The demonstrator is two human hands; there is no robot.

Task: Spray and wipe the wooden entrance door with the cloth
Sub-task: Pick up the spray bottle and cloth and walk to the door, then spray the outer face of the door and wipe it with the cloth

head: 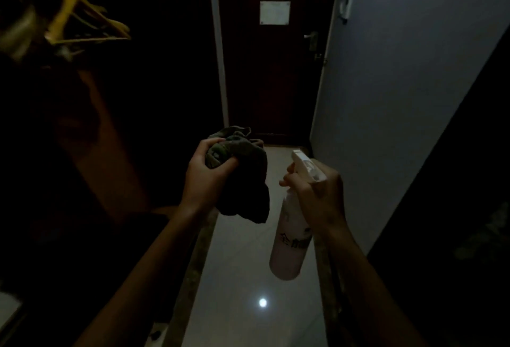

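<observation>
The left hand has a closed grip on a bunched dark cloth, part of it hanging below the fist. The right hand is wrapped around the neck of a white spray bottle — nozzle pointing ahead. The dark wooden door stands shut at the corridor's far end, well apart from both hands, a pale notice on it.

Glossy pale tiled floor, light reflection
</observation>
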